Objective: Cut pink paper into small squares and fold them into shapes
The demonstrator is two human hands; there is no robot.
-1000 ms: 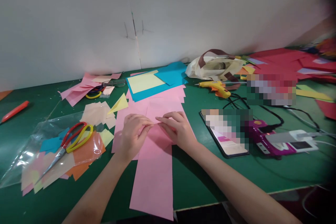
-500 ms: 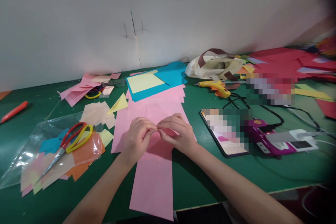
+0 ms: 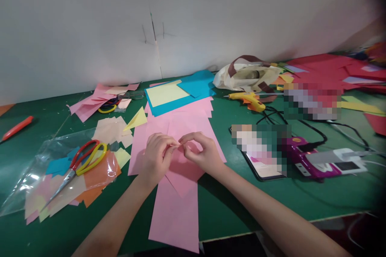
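Observation:
Both hands meet at the fingertips over pink paper sheets (image 3: 181, 225) on the green table. My left hand (image 3: 158, 154) is closed in a pinch on a small pink paper piece (image 3: 181, 182), whose lower corner points toward me. My right hand (image 3: 203, 150) pinches the same paper's upper edge with thumb and index finger, the fingers curled into a ring. Much of the piece is hidden behind the fingers. To the left, red and yellow handled scissors (image 3: 87, 158) lie on a clear plastic bag (image 3: 33, 164) with coloured paper squares. A folded yellow paper (image 3: 137, 119) lies beyond my left hand.
A phone (image 3: 267, 170) and a purple power strip (image 3: 304, 156) with cables lie to the right. Behind them are a yellow glue gun (image 3: 249, 99) and a cloth bag (image 3: 238, 78). Blue sheets (image 3: 196, 84) lie at the back, an orange-red cutter (image 3: 18, 127) far left.
The pink piece's lower corner now shows below the hands, hanging toward me. My right hand's fingers have curled more into a ring. The things on the table stay put.

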